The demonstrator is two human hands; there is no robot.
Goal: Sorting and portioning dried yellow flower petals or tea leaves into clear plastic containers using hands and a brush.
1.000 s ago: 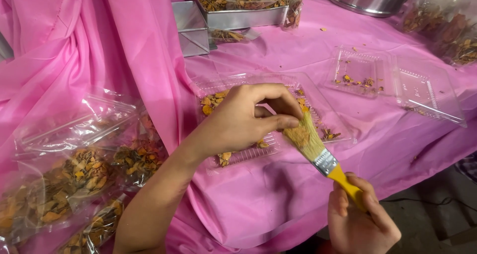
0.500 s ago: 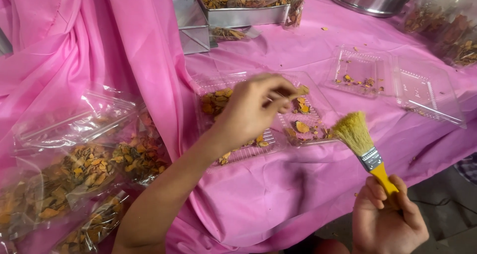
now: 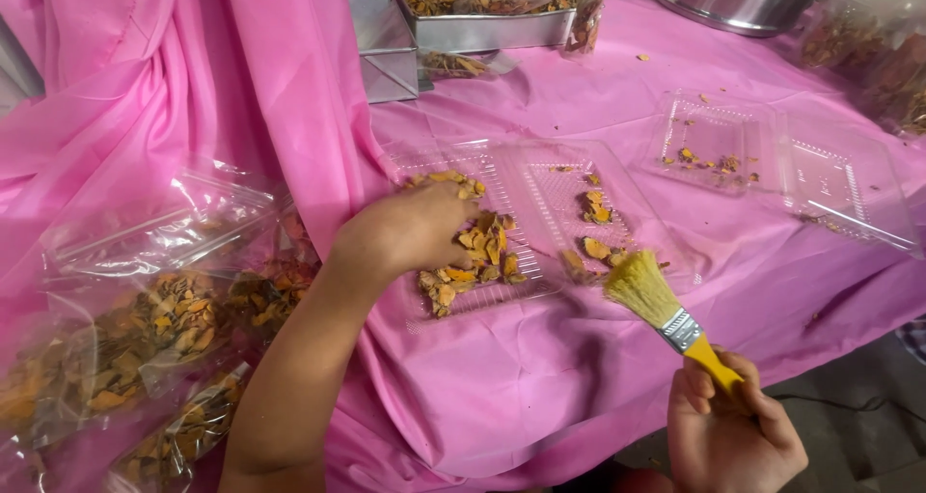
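Pink glossy cloth [image 3: 598,97]; left hand [image 3: 405,231] on dried chips [image 3: 477,257], right hand [image 3: 733,440] gripping bristly brush [image 3: 666,310].

Two hands show: the left hand [image 3: 410,231] rests on dried orange-brown pieces in a clear tray, and the right hand [image 3: 730,433] grips one paintbrush [image 3: 666,314] with a yellow handle. Two open clear plastic hinged containers lie on the pink-covered table [image 3: 598,97], the near container [image 3: 540,218] with chips in both halves and the far container [image 3: 781,160] with only crumbs. At the far edge stand one rectangular metal tray [image 3: 482,15], one empty metal box [image 3: 384,49] and one round steel bowl [image 3: 733,1]; the filled clear bags [image 3: 145,319] at the left overlap too much for a sure count, at least three.
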